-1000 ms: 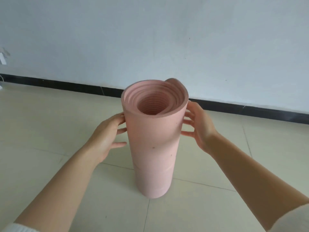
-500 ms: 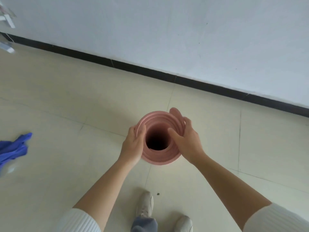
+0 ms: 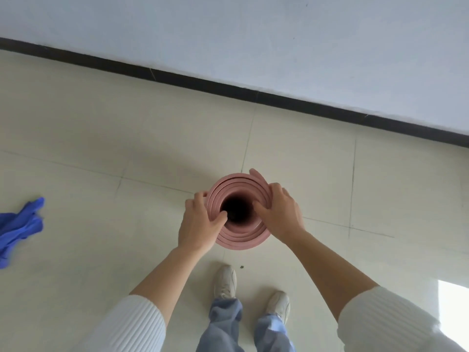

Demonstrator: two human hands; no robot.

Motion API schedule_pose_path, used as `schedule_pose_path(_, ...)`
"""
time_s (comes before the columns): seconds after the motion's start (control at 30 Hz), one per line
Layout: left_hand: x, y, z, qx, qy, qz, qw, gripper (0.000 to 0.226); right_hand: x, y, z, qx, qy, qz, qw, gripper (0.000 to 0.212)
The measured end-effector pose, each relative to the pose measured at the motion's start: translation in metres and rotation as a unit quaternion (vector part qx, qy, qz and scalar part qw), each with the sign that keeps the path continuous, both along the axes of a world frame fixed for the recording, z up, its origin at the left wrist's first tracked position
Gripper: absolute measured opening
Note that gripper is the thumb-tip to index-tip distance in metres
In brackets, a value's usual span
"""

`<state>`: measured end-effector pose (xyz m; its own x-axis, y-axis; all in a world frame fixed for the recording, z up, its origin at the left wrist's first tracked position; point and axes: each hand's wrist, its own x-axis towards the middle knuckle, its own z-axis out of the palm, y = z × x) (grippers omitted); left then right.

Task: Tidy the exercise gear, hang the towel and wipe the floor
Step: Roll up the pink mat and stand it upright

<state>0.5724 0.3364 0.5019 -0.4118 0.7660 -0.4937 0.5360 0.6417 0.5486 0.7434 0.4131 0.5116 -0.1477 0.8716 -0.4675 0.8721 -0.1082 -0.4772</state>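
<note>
Left grip (image 3: 200, 224) and right grip (image 3: 281, 214) are clasping the pink mat (image 3: 241, 240) by its rim (thumbs hooking inside); the mat is standing upright on the floor (image 3: 101, 128), blue towel (image 3: 20, 227) lying well to its left.

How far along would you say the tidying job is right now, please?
Done: the pink mat is rolled and stands on end. In hand: the left hand and right hand grip its top rim, thumbs inside the core. Left: the blue cloth, likely the towel, lies crumpled on the floor, unhung; nothing shows wiping begun.
</note>
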Motion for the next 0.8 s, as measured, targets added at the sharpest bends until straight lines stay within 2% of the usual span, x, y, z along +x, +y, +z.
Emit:
schedule_pose_path(0.2,0.019,0.006,0.04,-0.009,0.037,-0.08,0.996,0.041,0.026,-0.006,0.03,-0.008,-0.014,-0.039,0.999,0.018)
schedule_pose_path(0.4,0.091,0.044,0.096,0.066,0.025,-0.165,0.984,0.039,0.123,0.01,0.08,0.018,0.009,-0.108,0.994,0.018)
schedule_pose_path(0.6,0.23,0.101,0.14,0.079,0.009,-0.254,0.964,0.038,0.269,0.032,0.129,0.023,0.019,-0.188,0.982,0.023)
schedule_pose_path(0.8,0.414,0.17,0.17,0.102,0.014,-0.342,0.934,0.034,0.456,0.056,0.167,0.029,0.024,-0.265,0.964,0.023)
